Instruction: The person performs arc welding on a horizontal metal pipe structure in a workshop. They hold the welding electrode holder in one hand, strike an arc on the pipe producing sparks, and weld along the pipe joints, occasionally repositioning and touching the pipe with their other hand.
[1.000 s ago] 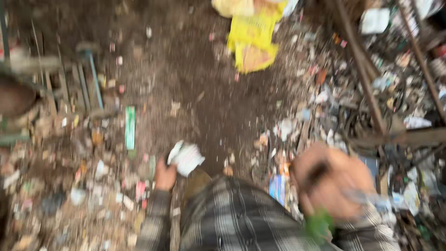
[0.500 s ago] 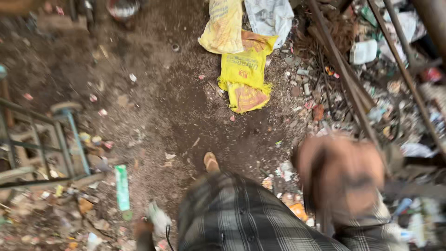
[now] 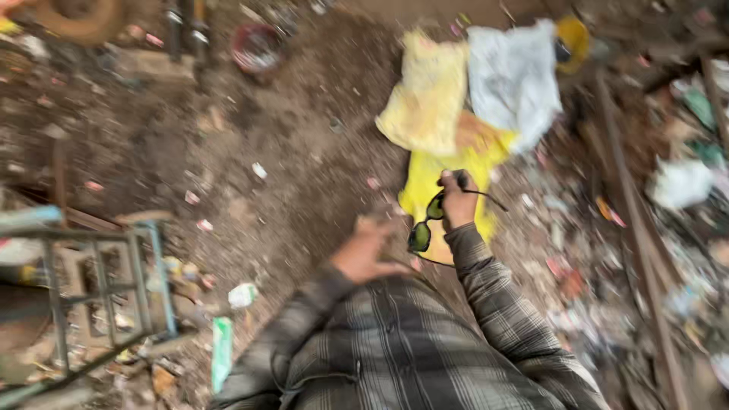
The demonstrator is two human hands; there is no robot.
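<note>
While right hand (image 3: 458,202) fingers clamp sunglasses (image 3: 424,225) | left hand (image 3: 367,250) blurred, cannot tell | bare dirt (image 3: 288,152) ahead-left

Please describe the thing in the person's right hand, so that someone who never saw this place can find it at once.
On the dirt ground lie yellow sacks. Just below them the right hand holds a pair of sunglasses hanging down. It is the only dark-lensed, thin-armed thing there; everything nearby is cloth or litter.
</note>
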